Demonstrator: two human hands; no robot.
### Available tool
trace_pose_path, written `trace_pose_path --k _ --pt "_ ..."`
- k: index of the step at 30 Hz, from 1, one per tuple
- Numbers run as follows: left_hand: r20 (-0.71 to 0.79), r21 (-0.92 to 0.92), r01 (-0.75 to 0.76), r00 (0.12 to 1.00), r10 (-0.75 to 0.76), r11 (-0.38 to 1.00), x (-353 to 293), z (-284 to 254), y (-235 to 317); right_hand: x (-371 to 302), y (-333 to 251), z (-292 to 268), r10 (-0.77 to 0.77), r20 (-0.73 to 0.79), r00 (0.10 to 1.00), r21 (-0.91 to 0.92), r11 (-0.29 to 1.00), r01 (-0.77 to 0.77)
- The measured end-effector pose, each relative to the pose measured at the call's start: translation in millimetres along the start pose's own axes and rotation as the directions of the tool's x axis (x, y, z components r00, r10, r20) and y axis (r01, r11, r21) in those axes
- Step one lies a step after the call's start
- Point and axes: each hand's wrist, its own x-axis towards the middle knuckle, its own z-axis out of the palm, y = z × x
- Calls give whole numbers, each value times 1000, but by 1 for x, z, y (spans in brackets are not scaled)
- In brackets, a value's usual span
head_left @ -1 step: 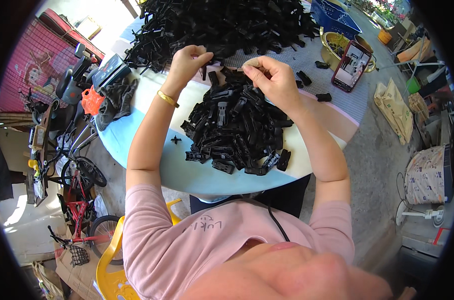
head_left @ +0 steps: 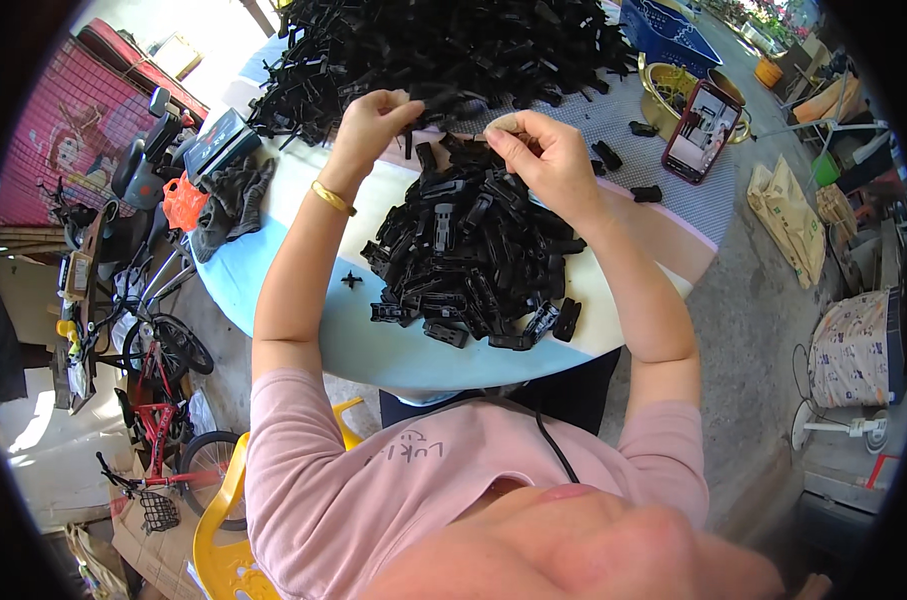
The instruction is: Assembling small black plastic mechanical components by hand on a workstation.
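Note:
My left hand [head_left: 373, 122] is raised over the table, thumb and fingers pinched together; whatever they hold is too small and dark to make out. Facing it, my right hand [head_left: 541, 155] has its thumb pressed to a bent forefinger, and the thing at its fingertips cannot be made out either. Just below and between both hands lies a heap of black plastic parts [head_left: 458, 255], long and slotted. Beyond my hands spreads a much larger pile of black pieces [head_left: 443, 50]. One small black cross-shaped piece [head_left: 351, 280] lies alone by my left forearm.
A phone [head_left: 702, 132] leans on a gold-coloured pot [head_left: 663, 92] at the table's right. Behind it sits a blue basket [head_left: 673, 35]. A dark box [head_left: 220, 143] and dark cloth [head_left: 233, 210] lie at the left edge. A yellow chair [head_left: 223, 520] stands beside me.
My left hand has shifted very slightly to the left. Nothing else has visibly moved.

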Motion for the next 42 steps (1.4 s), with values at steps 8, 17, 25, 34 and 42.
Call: trace_pose_path --k 8,17,25,34,42 --pt "205 -888 157 976 67 433 -20 3 47 1 0 2 -3 -111 994 36 999 7" --pt "183 -787 1 955 233 617 -50 15 81 2 -9 -1 93 -89 992 289 955 -64" --pt "269 -863 165 950 159 477 -53 13 84 -4 -19 -3 17 -39 999 166 986 -11" --pt "465 -793 289 856 226 536 -53 -5 86 -6 -22 0 -102 -55 993 179 978 111" --pt "388 -815 194 883 265 546 -55 5 84 -9 -33 1 -16 -87 996 280 959 40"
